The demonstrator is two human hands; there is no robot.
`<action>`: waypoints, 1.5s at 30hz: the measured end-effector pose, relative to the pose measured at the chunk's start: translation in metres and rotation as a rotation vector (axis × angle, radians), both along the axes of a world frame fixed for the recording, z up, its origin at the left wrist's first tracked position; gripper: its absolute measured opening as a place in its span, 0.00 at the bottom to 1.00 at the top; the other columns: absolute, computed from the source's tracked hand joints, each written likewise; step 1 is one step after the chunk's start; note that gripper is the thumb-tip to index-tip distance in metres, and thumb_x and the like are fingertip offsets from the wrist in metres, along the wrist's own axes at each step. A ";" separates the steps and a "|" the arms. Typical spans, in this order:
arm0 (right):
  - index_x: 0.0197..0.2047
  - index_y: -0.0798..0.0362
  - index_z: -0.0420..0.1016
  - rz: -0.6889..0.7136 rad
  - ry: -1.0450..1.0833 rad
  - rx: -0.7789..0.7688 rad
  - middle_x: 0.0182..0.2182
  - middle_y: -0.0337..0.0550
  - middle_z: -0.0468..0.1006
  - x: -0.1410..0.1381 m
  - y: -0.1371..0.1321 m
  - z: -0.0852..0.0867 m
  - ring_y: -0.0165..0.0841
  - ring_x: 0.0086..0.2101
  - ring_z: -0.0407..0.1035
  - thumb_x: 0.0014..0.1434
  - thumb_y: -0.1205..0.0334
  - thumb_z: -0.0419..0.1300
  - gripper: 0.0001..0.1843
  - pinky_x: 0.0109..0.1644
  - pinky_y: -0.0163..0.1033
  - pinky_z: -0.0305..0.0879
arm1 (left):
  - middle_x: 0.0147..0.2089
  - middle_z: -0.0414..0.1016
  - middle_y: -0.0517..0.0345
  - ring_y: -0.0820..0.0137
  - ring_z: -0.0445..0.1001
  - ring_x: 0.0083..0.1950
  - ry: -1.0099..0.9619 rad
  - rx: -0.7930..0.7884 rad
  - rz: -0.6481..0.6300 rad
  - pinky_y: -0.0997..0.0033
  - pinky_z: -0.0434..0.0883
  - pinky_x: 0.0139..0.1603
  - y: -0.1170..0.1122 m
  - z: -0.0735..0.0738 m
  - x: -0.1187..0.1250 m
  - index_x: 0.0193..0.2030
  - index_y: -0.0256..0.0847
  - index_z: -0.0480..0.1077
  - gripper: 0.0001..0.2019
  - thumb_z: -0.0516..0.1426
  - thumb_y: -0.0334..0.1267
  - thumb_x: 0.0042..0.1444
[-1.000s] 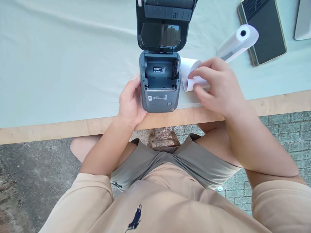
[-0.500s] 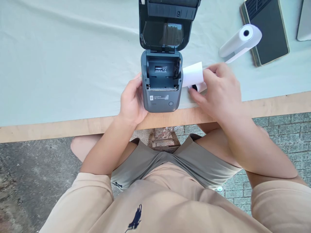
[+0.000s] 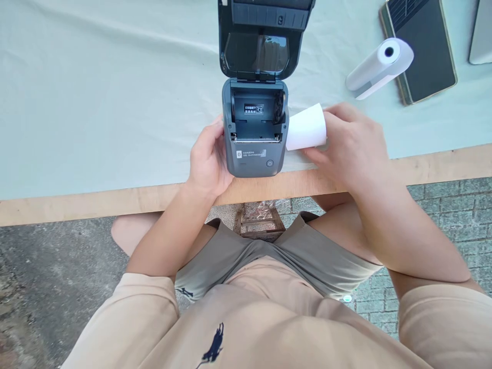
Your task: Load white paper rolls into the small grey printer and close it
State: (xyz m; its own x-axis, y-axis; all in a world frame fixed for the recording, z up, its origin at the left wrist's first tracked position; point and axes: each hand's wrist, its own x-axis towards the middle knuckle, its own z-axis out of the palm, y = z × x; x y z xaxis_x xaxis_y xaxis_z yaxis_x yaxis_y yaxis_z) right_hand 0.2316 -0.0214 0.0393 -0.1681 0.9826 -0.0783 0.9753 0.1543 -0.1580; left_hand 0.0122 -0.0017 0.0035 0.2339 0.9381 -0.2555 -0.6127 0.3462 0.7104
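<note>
A dark grey label printer (image 3: 253, 166) stands at the table's near edge with its lid (image 3: 261, 51) swung up and back. Its paper bay shows a small printed sticker and holds no roll. My left hand (image 3: 209, 159) grips the printer's left side, fingers partly hidden behind it. Just right of the printer, my right hand (image 3: 349, 143) is closed on a small roll of white paper (image 3: 307, 128). The paper's loose end reaches to the printer's right side; the roll's core is out of sight.
A longer white paper roll (image 3: 369, 69) lies to the right, partly over a dark phone-like slab (image 3: 426, 56). A grey object (image 3: 482, 36) is cut off at the right edge. Pale cloth (image 3: 115, 102) covers the table, with a bare wooden edge (image 3: 96, 202) in front.
My right hand has turned the small paper roll, so its white sheet now faces up and its dark core no longer shows. My left hand and the printer have barely moved.
</note>
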 end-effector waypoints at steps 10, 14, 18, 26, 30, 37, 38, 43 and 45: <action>0.37 0.51 0.65 0.023 -0.006 0.066 0.39 0.49 0.75 -0.001 0.015 -0.003 0.42 0.37 0.70 0.57 0.48 0.63 0.16 0.36 0.44 0.65 | 0.30 0.74 0.59 0.73 0.76 0.36 0.077 -0.016 -0.005 0.73 0.74 0.54 0.001 0.003 0.000 0.29 0.40 0.73 0.18 0.46 0.37 0.64; 0.37 0.52 0.68 0.104 0.114 0.085 0.47 0.51 0.74 0.006 0.013 -0.001 0.44 0.44 0.70 0.57 0.46 0.64 0.18 0.45 0.48 0.68 | 0.31 0.75 0.59 0.74 0.77 0.37 0.038 0.005 0.002 0.74 0.75 0.50 0.001 0.000 0.000 0.32 0.39 0.75 0.18 0.45 0.37 0.64; 0.47 0.54 0.71 0.215 0.158 -0.005 0.56 0.56 0.70 0.017 0.010 0.001 0.50 0.51 0.69 0.56 0.53 0.65 0.20 0.50 0.54 0.70 | 0.32 0.76 0.59 0.74 0.77 0.37 0.009 0.004 0.004 0.73 0.76 0.46 0.000 0.000 0.001 0.33 0.38 0.75 0.18 0.45 0.37 0.64; 0.56 0.55 0.68 0.403 0.140 -0.067 0.60 0.59 0.61 0.032 0.010 -0.002 0.51 0.55 0.67 0.50 0.69 0.56 0.27 0.52 0.55 0.72 | 0.32 0.74 0.60 0.74 0.76 0.36 0.024 -0.007 0.004 0.73 0.75 0.46 -0.001 0.001 0.000 0.32 0.40 0.75 0.16 0.47 0.37 0.63; 0.42 0.55 0.70 0.391 0.091 0.000 0.51 0.58 0.64 0.031 0.011 -0.005 0.47 0.48 0.69 0.53 0.71 0.50 0.15 0.42 0.51 0.72 | 0.30 0.73 0.60 0.73 0.77 0.36 0.060 -0.006 0.003 0.72 0.75 0.51 0.000 0.001 0.000 0.29 0.39 0.73 0.18 0.46 0.37 0.64; 0.48 0.55 0.67 0.255 0.112 0.009 0.54 0.58 0.72 0.021 0.018 -0.002 0.50 0.61 0.62 0.60 0.70 0.49 0.13 0.60 0.57 0.63 | 0.30 0.74 0.60 0.74 0.76 0.35 0.048 -0.002 0.003 0.73 0.75 0.55 0.000 0.000 0.000 0.30 0.40 0.74 0.18 0.46 0.37 0.64; 0.48 0.55 0.67 0.235 0.111 0.016 0.54 0.59 0.72 0.020 0.020 -0.003 0.50 0.62 0.61 0.61 0.69 0.49 0.13 0.61 0.56 0.63 | 0.30 0.74 0.59 0.74 0.76 0.35 0.052 -0.002 0.003 0.74 0.75 0.54 0.000 0.000 0.000 0.29 0.40 0.74 0.18 0.46 0.37 0.64; 0.45 0.51 0.71 0.255 0.069 0.115 0.55 0.51 0.73 0.022 0.025 -0.009 0.46 0.60 0.63 0.62 0.68 0.48 0.13 0.58 0.54 0.64 | 0.31 0.74 0.59 0.74 0.76 0.34 0.072 -0.006 0.000 0.73 0.76 0.53 0.001 0.001 0.000 0.29 0.41 0.73 0.17 0.46 0.37 0.64; 0.45 0.50 0.72 0.278 0.041 0.149 0.54 0.49 0.74 0.025 0.025 -0.011 0.46 0.58 0.65 0.60 0.66 0.51 0.13 0.57 0.54 0.64 | 0.31 0.75 0.59 0.74 0.76 0.35 0.067 -0.006 0.005 0.72 0.76 0.54 0.001 0.001 0.000 0.30 0.40 0.74 0.18 0.46 0.37 0.64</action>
State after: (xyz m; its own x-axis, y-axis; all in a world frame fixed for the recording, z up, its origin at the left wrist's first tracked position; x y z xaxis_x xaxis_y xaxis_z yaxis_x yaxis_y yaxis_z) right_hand 0.2569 0.0039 0.0283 -0.4316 0.8989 0.0757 0.8860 0.4381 -0.1517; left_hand 0.0121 -0.0008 0.0045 0.2108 0.9378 -0.2760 -0.5654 0.3473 0.7482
